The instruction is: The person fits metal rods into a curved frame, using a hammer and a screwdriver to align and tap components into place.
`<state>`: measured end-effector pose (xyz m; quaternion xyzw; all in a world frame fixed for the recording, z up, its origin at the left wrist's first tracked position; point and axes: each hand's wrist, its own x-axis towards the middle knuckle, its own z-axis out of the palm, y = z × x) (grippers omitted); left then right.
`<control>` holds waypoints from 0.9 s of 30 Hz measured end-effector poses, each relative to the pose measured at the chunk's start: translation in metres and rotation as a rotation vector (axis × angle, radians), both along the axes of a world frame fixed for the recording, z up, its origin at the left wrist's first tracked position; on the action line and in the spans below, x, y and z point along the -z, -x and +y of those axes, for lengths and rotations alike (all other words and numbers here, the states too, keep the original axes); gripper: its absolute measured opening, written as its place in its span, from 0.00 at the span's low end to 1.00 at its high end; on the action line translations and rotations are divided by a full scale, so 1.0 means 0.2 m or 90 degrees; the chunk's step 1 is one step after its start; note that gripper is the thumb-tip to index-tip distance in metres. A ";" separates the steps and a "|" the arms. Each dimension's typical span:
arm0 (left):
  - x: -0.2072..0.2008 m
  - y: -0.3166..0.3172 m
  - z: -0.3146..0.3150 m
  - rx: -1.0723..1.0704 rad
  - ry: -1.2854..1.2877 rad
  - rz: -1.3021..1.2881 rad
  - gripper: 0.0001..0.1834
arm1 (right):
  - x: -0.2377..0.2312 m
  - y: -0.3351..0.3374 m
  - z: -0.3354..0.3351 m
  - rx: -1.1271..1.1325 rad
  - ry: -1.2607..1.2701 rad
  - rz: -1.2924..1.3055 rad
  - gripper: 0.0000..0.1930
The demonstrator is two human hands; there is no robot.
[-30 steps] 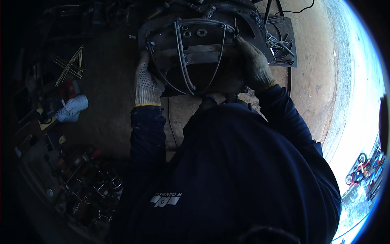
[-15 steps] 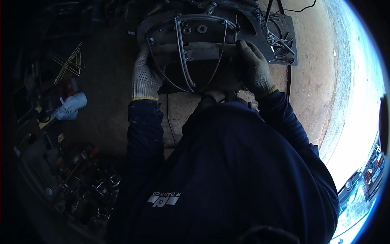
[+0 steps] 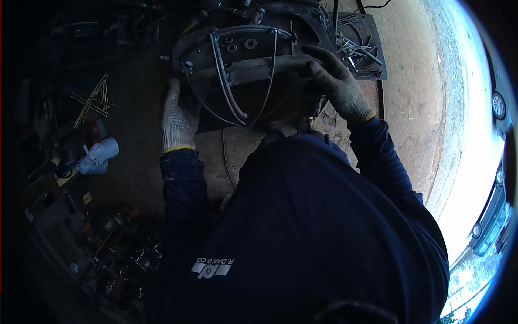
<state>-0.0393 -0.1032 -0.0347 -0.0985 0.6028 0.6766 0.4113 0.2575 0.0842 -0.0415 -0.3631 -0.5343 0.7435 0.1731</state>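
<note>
A curved metal frame of bent rods lies on a dark metal work surface, with a flat metal bar running across it. My left hand, in a knitted dotted glove, is at the frame's left side. Its thumb is stretched up, apart from the rods; the other fingers are mostly hidden in shadow. Around the bar's right end, my gloved right hand has its fingers extended and spread, seemingly loose of the bar. Several washers rest inside the frame's upper part.
To the right, a dark plate carries loose metal rods. Thin brass-coloured rods lie at left, near a pale cloth bundle. Metal parts are heaped at lower left. Parked cars stand outside at far right.
My right hand has loosened from the bar's end and its fingers have spread. The left hand has moved off the bar's left end, downward. The frame sits farther left in view.
</note>
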 end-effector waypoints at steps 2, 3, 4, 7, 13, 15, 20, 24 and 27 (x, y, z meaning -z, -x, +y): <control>0.00 0.04 -0.01 0.036 0.019 -0.027 0.32 | 0.00 0.01 0.00 -0.012 0.013 -0.019 0.31; 0.01 0.06 0.00 0.019 0.034 -0.031 0.32 | 0.00 0.04 0.01 -0.004 0.032 -0.041 0.29; 0.01 0.08 0.02 0.001 0.049 -0.034 0.32 | 0.00 0.06 0.02 0.003 0.050 -0.063 0.28; 0.01 0.09 0.04 -0.008 0.062 -0.002 0.31 | -0.04 0.11 0.04 -0.005 0.059 -0.114 0.25; 0.06 0.09 -0.06 -0.016 -0.066 -0.056 0.26 | 0.05 0.11 0.04 -0.044 -0.105 -0.016 0.23; 0.05 0.09 -0.07 0.014 -0.037 -0.037 0.25 | 0.05 0.11 0.06 -0.033 -0.090 -0.060 0.23; 0.10 0.20 -0.18 0.232 0.090 0.234 0.27 | 0.06 0.12 0.02 -0.030 -0.133 -0.123 0.25; -0.02 0.06 -0.05 0.170 0.178 0.326 0.26 | -0.03 0.10 0.02 -0.090 -0.140 -0.253 0.29; -0.01 0.15 -0.05 0.255 0.307 0.532 0.27 | -0.06 0.09 -0.02 -0.145 -0.234 -0.320 0.32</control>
